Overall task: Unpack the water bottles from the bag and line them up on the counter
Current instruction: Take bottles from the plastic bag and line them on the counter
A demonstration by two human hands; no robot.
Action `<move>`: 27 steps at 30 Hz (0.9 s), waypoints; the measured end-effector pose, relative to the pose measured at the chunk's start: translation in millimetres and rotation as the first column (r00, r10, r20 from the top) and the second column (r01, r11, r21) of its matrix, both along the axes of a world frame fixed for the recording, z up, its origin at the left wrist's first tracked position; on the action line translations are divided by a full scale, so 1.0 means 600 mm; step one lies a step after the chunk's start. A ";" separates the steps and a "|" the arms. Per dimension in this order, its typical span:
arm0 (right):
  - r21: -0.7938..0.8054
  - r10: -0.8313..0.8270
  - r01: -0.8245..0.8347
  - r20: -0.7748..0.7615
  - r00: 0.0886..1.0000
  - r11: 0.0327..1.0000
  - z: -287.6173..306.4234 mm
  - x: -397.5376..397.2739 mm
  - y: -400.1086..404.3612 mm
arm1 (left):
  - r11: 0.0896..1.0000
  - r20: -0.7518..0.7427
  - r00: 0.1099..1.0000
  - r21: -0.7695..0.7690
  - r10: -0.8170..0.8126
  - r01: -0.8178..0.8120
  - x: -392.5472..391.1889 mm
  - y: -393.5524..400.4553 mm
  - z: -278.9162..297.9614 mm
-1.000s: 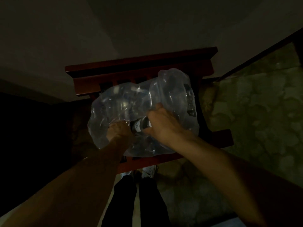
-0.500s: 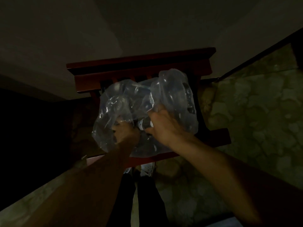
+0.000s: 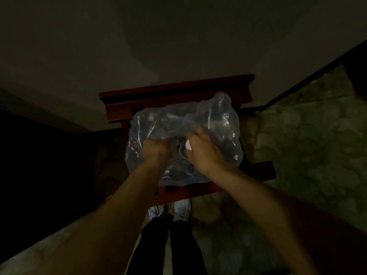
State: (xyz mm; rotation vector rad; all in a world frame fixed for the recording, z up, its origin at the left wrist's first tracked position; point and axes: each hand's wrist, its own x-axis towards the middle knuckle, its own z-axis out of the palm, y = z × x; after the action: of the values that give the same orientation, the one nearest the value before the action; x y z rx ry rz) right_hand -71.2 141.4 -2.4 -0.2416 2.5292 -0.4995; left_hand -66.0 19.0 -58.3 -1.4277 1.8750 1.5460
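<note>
A clear plastic bag [image 3: 216, 118] with several water bottles inside rests on a dark red wooden chair [image 3: 174, 96]. My left hand [image 3: 154, 150] is down in the bag's opening, closed on the plastic or something in it; the dim light hides which. My right hand [image 3: 204, 153] grips a clear water bottle [image 3: 181, 151] by its neck, with the white cap showing between thumb and fingers. The bottle lies in the bag's mouth between my two hands.
A mottled green stone counter [image 3: 309, 147] runs along the right, with a dark rail at its far edge. My legs and light shoes [image 3: 170, 213] stand just in front of the chair. The left side is in deep shadow.
My right hand has shifted along the bottle to its capped end, and the bottle has turned so the white cap shows. My left hand has gone deeper into the bag.
</note>
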 end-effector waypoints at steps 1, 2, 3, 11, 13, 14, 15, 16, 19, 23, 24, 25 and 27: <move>-0.013 0.001 -0.001 -0.015 1.000 1.000 0.005 -0.001 -0.001 | 0.995 -0.001 0.998 -0.079 -0.062 0.061 0.006 -0.001 0.015; -0.025 -0.004 0.003 -0.030 1.000 1.000 0.010 -0.002 -0.001 | 0.963 0.005 0.984 -0.205 -0.179 0.176 0.010 0.000 0.030; -0.038 -0.013 0.011 -0.043 0.999 0.999 0.015 -0.005 -0.001 | 0.902 -0.003 0.954 -0.325 -0.300 0.283 0.013 0.004 0.044; -0.210 -0.108 0.082 -0.116 0.987 0.974 0.072 -0.031 0.032 | 0.719 -0.115 0.795 -0.517 -0.596 0.464 0.001 0.001 0.144; -0.274 -0.140 0.106 -0.108 0.984 0.956 0.091 -0.039 0.045 | 0.709 -0.133 0.782 -0.533 -0.610 0.462 0.006 -0.015 0.163; -0.306 -0.153 0.117 -0.098 0.983 0.945 0.102 -0.044 0.049 | 0.696 -0.141 0.769 -0.548 -0.624 0.464 0.009 -0.024 0.173; -0.334 -0.167 0.129 -0.085 0.982 0.934 0.114 -0.048 0.053 | 0.684 -0.158 0.753 -0.565 -0.639 0.461 0.011 -0.032 0.182; -0.356 -0.180 0.143 -0.074 0.981 0.924 0.127 -0.054 0.056 | 0.675 -0.175 0.737 -0.575 -0.653 0.462 0.013 -0.040 0.191; -0.377 -0.201 0.161 -0.069 0.977 0.912 0.166 -0.071 0.063 | 0.690 -0.209 0.724 -0.552 -0.657 0.468 0.017 -0.058 0.222; -0.432 -0.215 0.170 -0.057 0.975 0.886 0.216 -0.091 0.067 | 0.736 -0.316 0.714 -0.544 -0.625 0.403 0.016 -0.068 0.264; -0.447 -0.210 0.162 -0.058 0.976 0.880 0.228 -0.095 0.065 | 0.751 -0.343 0.713 -0.535 -0.611 0.386 0.016 -0.069 0.275; -0.463 -0.198 0.150 -0.056 0.979 0.873 0.240 -0.099 0.063 | 0.764 -0.370 0.708 -0.527 -0.601 0.373 0.015 -0.070 0.287; -0.493 -0.160 0.114 -0.051 0.986 0.863 0.264 -0.105 0.058 | 0.778 -0.421 0.687 -0.522 -0.592 0.350 0.013 -0.075 0.313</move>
State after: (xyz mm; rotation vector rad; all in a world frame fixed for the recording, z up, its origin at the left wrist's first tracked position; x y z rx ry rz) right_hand -134.1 176.1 156.1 -0.2730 2.4744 -1.2161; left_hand -58.0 -25.7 129.6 -0.4682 2.7752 1.4407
